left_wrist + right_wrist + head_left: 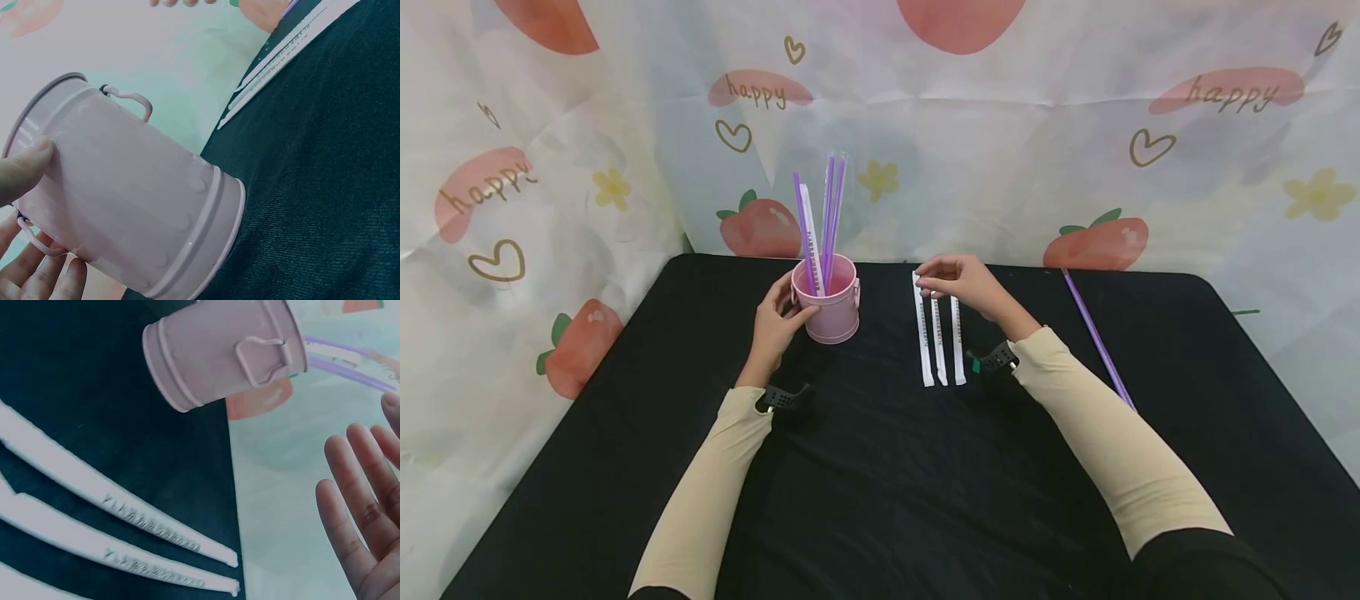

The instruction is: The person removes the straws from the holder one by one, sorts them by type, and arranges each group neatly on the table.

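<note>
A small pink bucket (pixel 835 321) stands at the back of the black table, left of centre. Several purple straws (pixel 830 217) and a white printed paper sleeve (pixel 811 237) poke up out of it. My left hand (pixel 772 329) grips the bucket's left side, thumb on the near wall and fingers around behind, next to a side handle (pixel 40 240). To the right lie three slim white paper-wrapped sticks (pixel 922 342), roughly parallel. Over their far ends hovers my right hand (pixel 966 287); in the right wrist view its fingers (pixel 353 469) are loosely extended, with nothing held.
A long purple straw (pixel 1097 337) lies slantwise on the right of the black tablecloth (pixel 865 467), partly hidden by the right sleeve. Behind the table's back edge hangs a printed curtain (pixel 970 167), which also runs along the left.
</note>
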A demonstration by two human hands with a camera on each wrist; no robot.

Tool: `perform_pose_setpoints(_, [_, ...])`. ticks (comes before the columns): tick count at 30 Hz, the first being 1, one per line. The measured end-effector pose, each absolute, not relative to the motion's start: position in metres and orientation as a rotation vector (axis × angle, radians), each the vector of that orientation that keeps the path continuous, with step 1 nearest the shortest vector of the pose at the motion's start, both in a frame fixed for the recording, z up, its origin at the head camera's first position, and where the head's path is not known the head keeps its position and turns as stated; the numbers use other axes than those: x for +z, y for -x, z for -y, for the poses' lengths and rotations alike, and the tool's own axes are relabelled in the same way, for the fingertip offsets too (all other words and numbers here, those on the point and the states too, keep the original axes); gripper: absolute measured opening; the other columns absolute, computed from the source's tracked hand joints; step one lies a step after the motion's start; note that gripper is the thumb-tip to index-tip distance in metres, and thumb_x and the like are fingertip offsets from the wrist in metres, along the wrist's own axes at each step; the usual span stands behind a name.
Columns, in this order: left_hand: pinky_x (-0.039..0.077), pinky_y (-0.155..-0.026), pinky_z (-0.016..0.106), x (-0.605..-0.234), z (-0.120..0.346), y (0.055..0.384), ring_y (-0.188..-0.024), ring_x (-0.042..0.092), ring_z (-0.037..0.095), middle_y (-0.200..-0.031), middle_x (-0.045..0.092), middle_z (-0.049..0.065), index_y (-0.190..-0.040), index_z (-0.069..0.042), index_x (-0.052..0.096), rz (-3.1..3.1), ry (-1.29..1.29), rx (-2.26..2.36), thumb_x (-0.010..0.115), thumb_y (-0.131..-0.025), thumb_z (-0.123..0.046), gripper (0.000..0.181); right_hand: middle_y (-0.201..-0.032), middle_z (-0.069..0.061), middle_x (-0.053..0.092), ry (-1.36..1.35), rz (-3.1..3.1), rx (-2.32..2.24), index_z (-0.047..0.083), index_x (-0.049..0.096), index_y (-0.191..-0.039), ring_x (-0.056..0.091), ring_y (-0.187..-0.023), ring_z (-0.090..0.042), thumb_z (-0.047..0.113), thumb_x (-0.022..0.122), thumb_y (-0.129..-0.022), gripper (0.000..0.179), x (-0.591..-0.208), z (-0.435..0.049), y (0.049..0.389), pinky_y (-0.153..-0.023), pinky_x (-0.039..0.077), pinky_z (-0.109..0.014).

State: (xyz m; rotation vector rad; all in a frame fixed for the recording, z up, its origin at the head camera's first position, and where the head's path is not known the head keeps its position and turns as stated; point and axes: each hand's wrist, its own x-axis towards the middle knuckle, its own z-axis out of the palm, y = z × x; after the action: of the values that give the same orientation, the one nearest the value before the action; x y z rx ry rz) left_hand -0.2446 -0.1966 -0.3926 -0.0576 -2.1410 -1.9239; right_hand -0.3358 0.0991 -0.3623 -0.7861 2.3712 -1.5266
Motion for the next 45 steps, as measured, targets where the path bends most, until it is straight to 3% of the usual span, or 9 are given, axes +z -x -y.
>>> perform_pose_setpoints(6, [0.034, -0.113, 0.045, -0.395, 0.198, 0.245, -0.137, 0.037, 0.028, -0.147, 0.038, 0.017, -0.142, -0.001, 0.036, 2.147, 0.049, -1.916, 0.068, -0.083, -0.002, 0.068, -0.105, -0.014, 0.069, 0.797, -2.355, -1.568, 0.002, 0.06, -0.119, 0.068, -0.085, -0.013, 0.016, 0.063, -0.09, 0.032, -0.351, -0.083, 0.341, -0.076, 0.057, -0.026])
perform_pose_setpoints(14, [0.033, -0.113, 0.047, -0.396, 0.198, 0.246, -0.137, 0.036, 0.029, -0.147, 0.038, 0.018, -0.142, -0.001, 0.036, 2.158, 0.068, -1.904, 0.068, -0.083, -0.002, 0.068, -0.119, -0.022, 0.063, 0.781, -2.297, -1.641, 0.005, 0.054, -0.126, 0.067, -0.098, -0.026, 0.018, 0.062, -0.091, 0.038, -0.338, -0.062, 0.351, -0.087, 0.056, -0.036])
perform_pose_setpoints(23, [0.033, -0.113, 0.046, -0.395, 0.198, 0.244, -0.137, 0.037, 0.03, -0.147, 0.038, 0.018, -0.142, -0.001, 0.035, 2.151, 0.073, -1.906, 0.068, -0.083, -0.002, 0.068, -0.12, -0.021, 0.062, 0.711, -2.262, -1.807, 0.004, 0.054, -0.126, 0.068, -0.095, -0.021, 0.016, 0.062, -0.09, 0.038, -0.33, -0.037, 0.358, -0.091, 0.054, -0.041])
perform_pose_setpoints(32, [0.034, -0.113, 0.045, -0.395, 0.197, 0.243, -0.137, 0.037, 0.029, -0.147, 0.038, 0.018, -0.142, 0.0, 0.036, 2.151, 0.06, -1.907, 0.068, -0.083, -0.002, 0.067, -0.124, -0.023, 0.06, 0.601, -2.189, -1.934, 0.002, 0.053, -0.127, 0.067, -0.094, -0.015, 0.013, 0.062, -0.09, 0.04, -0.327, -0.011, 0.362, -0.092, 0.054, -0.037])
perform_pose_setpoints(39, [0.034, -0.113, 0.045, -0.393, 0.197, 0.243, -0.138, 0.036, 0.029, -0.148, 0.037, 0.018, -0.143, 0.0, 0.034, 2.156, 0.063, -1.91, 0.067, -0.084, -0.001, 0.067, -0.126, -0.026, 0.057, 0.578, -2.143, -1.971, 0.0, 0.047, -0.131, 0.063, -0.108, -0.032, 0.01, 0.06, -0.091, 0.044, -0.328, 0.009, 0.364, -0.094, 0.053, -0.04])
perform_pose_setpoints(45, [0.034, -0.113, 0.045, -0.41, 0.203, 0.256, -0.137, 0.038, 0.027, -0.147, 0.039, 0.015, -0.143, -0.005, 0.037, 2.124, 0.071, -1.922, 0.07, -0.082, -0.004, 0.069, -0.129, -0.025, 0.055, 0.532, -2.11, -1.992, -0.002, 0.044, -0.133, 0.056, -0.117, -0.038, 0.01, 0.059, -0.091, 0.046, -0.332, 0.025, 0.367, -0.099, 0.049, -0.046])
